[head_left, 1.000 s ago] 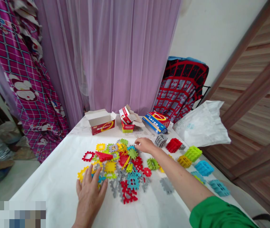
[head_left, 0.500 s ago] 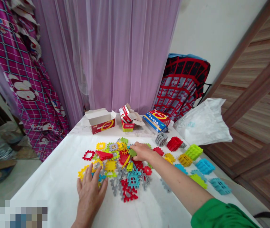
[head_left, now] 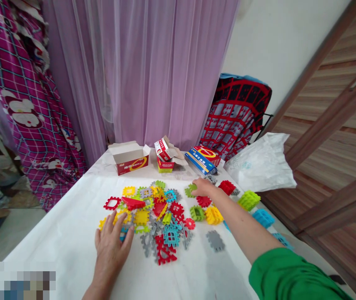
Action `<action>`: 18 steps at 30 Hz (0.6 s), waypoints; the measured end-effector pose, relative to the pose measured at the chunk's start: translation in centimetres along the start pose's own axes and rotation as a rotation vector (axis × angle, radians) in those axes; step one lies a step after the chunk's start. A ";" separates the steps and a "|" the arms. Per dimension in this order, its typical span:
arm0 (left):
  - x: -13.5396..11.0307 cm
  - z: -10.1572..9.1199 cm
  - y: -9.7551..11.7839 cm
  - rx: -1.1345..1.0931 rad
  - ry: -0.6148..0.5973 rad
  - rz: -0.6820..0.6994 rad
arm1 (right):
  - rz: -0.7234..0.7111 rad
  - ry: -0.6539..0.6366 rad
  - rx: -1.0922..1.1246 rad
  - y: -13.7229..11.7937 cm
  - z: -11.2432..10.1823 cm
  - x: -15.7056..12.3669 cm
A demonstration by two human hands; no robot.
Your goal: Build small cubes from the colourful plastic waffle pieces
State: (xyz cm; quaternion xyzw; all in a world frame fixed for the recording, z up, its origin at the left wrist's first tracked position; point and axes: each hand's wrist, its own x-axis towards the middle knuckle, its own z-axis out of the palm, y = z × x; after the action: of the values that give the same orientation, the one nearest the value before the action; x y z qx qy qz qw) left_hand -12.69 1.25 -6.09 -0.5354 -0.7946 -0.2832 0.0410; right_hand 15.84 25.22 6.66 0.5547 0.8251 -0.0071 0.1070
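My right hand [head_left: 203, 187] reaches over the far side of the white table, its fingers closed on the edge of a green notched building tile [head_left: 190, 191]. A red tile [head_left: 203, 201] lies just under that wrist. My left hand [head_left: 113, 237] has its fingers spread, resting at the near left edge of a mixed pile of plastic tiles. Close to its fingertips are a yellow square tile [head_left: 141, 217] and a long red piece [head_left: 133, 203]. Elsewhere in the pile I see a light-blue window tile [head_left: 171, 236] and red tiles [head_left: 164, 252].
Stacks sorted by colour stand at the right: red [head_left: 227, 187], lime [head_left: 249, 200], blue [head_left: 263, 218], yellow [head_left: 214, 215] and green [head_left: 197, 213]. A lone grey tile [head_left: 215, 241] lies nearer. Open cartons [head_left: 132, 166], a blue box [head_left: 200, 163] and a white bag [head_left: 259, 164] line the back.
My right hand has moved from the pile to the right with the green tile, toward the sorted stacks. My left hand stays spread by the pile. The view has shifted slightly.
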 end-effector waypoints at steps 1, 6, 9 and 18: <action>0.0 -0.1 0.1 -0.007 0.013 -0.003 | 0.005 -0.010 -0.006 -0.2 0.3 0.1; 0.1 -0.6 1.0 -0.021 0.080 -0.015 | 0.010 -0.050 -0.029 -1.0 1.4 0.4; 0.1 -0.6 0.9 -0.021 0.084 -0.002 | 0.023 -0.074 -0.038 -1.2 1.4 0.5; 0.1 -0.3 0.0 -0.012 0.026 0.010 | 0.037 -0.100 -0.036 -1.3 1.5 0.6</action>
State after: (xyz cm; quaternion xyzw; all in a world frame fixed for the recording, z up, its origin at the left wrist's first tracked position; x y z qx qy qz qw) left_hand -12.79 1.17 -5.85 -0.5359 -0.7896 -0.2949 0.0494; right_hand 14.72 25.06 4.96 0.5666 0.8084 -0.0179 0.1583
